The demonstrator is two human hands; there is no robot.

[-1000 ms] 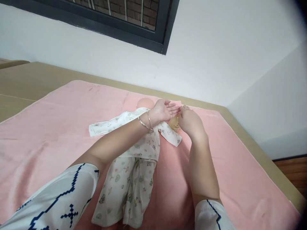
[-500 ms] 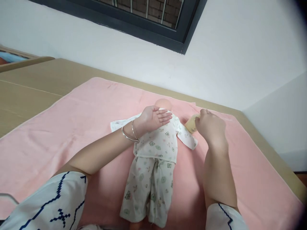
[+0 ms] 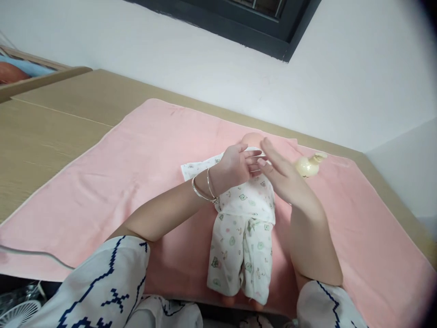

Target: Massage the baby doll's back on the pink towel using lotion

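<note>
A baby doll [image 3: 246,218] in white printed clothes lies on a pink towel [image 3: 136,182], its head [image 3: 251,138] towards the wall. My left hand [image 3: 237,164], with two silver bangles on the wrist, is palm up over the doll's chest, fingers stretched. My right hand [image 3: 278,175] is open too, fingers straight, and its fingertips touch the left palm. A small cream bottle [image 3: 309,165] lies on the towel just right of my right hand, touched by neither hand.
The towel covers a tan wooden table [image 3: 51,132] that stands against a white wall under a dark window frame [image 3: 239,18]. A white cable [image 3: 37,253] and a small fan [image 3: 13,312] show at the lower left. Bedding sits at the far left.
My right hand has let go of the cream bottle and moved left to meet the left palm. The bottle now lies alone on the towel. The view has shifted left.
</note>
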